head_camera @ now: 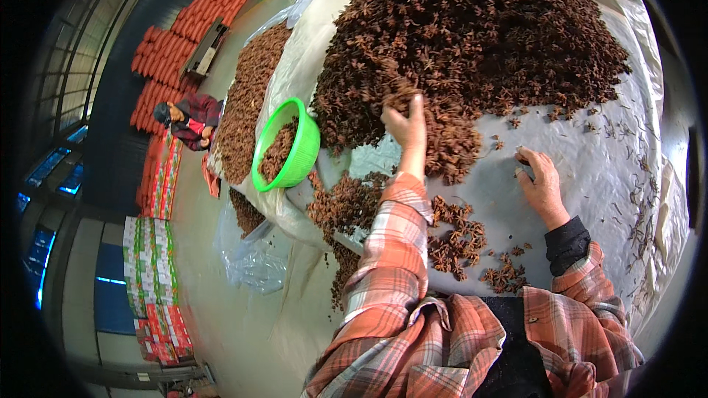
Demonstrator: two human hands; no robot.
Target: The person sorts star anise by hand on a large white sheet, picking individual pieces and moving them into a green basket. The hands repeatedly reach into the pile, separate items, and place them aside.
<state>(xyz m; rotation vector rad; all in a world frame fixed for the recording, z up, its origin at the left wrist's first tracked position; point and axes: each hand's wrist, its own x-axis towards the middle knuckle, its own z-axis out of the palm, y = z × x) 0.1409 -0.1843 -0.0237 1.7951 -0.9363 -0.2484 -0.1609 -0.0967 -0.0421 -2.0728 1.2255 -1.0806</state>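
A large heap of dried star anise (475, 38) lies on a plastic-covered table. My left hand (406, 121) reaches to the near left edge of the heap, thumb spread; blurred star anise shows at its fingers, and whether it grips any cannot be told. My right hand (539, 179) is over the plastic sheet (498, 193) to the right, with its fingers curled and a small dark piece between thumb and fingers. Smaller groups of star anise (456, 237) lie between my forearms, and another pile (348, 199) lies left of my left forearm.
A green plastic basket (298, 149) partly filled with star anise stands at the table's left edge. Beyond it lies another long heap (251, 105), with a person (193, 121) beside it. Stacked orange sacks (166, 55) and cartons (149, 265) line the left. Stalks (641, 199) are scattered at right.
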